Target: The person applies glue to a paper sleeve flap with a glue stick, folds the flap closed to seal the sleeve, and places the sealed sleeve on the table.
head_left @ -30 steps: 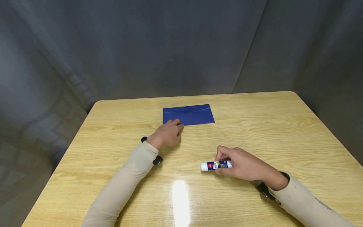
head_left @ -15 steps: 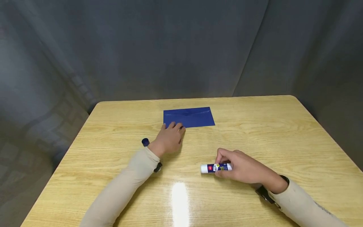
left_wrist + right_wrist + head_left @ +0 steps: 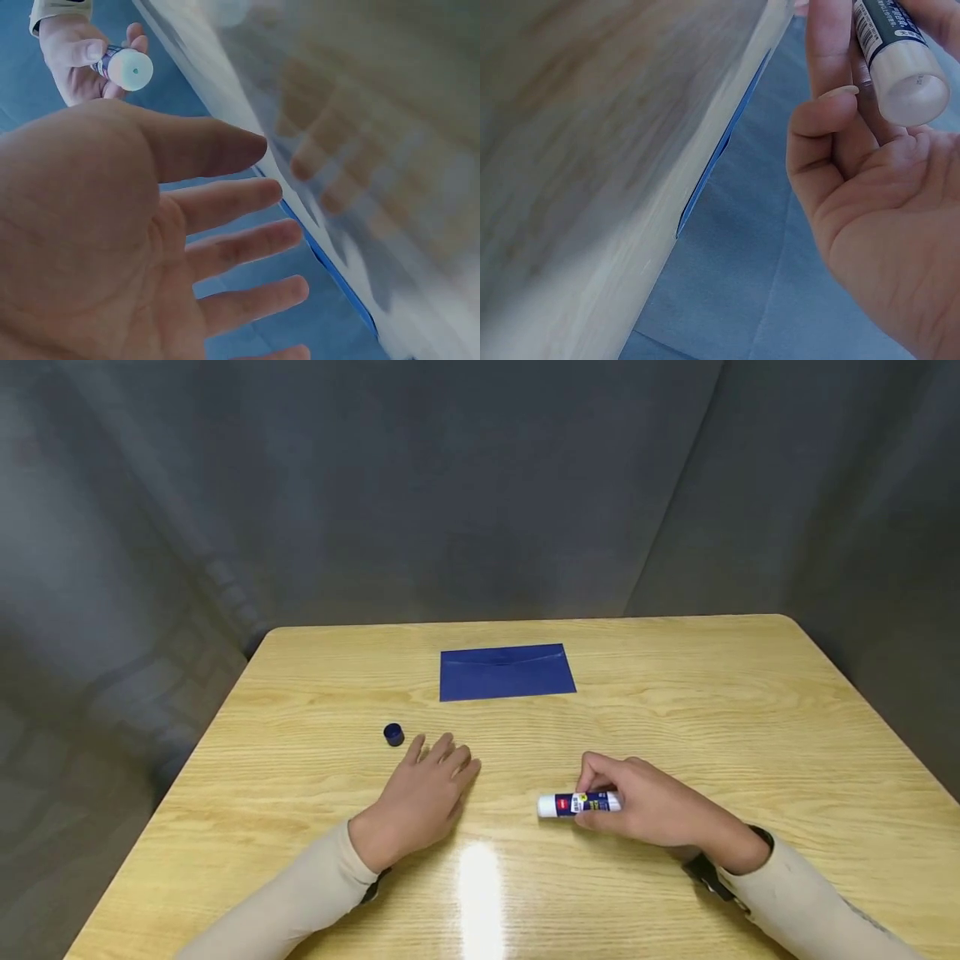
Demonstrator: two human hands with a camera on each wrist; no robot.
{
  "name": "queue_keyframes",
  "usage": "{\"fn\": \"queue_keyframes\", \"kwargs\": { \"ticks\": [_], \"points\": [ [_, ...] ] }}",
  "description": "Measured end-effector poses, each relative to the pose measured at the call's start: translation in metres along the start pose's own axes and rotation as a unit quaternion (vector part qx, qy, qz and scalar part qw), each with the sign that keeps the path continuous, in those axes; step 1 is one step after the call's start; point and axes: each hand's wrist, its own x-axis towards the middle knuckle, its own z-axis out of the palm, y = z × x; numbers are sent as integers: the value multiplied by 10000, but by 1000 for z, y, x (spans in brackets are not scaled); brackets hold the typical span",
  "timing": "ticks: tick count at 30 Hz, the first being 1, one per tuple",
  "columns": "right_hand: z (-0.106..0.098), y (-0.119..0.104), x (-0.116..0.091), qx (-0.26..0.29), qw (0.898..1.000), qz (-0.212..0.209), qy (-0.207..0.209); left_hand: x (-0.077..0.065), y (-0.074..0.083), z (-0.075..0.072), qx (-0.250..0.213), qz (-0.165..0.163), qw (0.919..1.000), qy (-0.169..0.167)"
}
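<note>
In the head view my right hand (image 3: 660,806) pinches a glue stick (image 3: 561,805) between thumb and fingers, its white end toward the left. The glue stick (image 3: 907,79) also shows in the right wrist view, held lengthwise above the palm. My left hand (image 3: 422,797) is over the table's left middle with fingers spread and nothing in it; the left wrist view shows its bare palm. Just beyond its fingertips stands a small dark blue cap (image 3: 393,734). Farther back lies a blue envelope (image 3: 507,678), flap side up, apart from both hands.
The wooden table (image 3: 712,693) has rounded far corners. Grey curtain cloth (image 3: 450,493) hangs behind it and along both sides. A bright light reflection lies on the tabletop between the forearms.
My left hand has left the envelope's near edge and drawn back toward me, bringing the blue cap into full view. The right hand keeps its grip on the glue stick, nearly still.
</note>
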Motion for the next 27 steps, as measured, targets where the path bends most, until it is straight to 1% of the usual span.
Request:
{"fn": "queue_keyframes", "kwargs": {
  "ticks": [2,4,7,13,21,27],
  "points": [
    [0,1,0,26,10000,-5,-16,-9,-2,2,-22,-44,9999,118],
    [1,1,0,47,10000,-9,-33,-16,-3,3,-61,-31,9999,135],
    [2,1,0,79,10000,-25,-37,-20,-2,4,-129,60,9998,138],
    [0,-1,1,105,9999,-109,-28,-20,-2,4,33,158,9995,263],
    [-1,-2,5,29,9999,-134,-38,-19,-3,4,157,165,9991,361],
    [0,-4,6,-93,9999,-118,25,-16,-2,4,263,136,9989,362]
  ]
}}
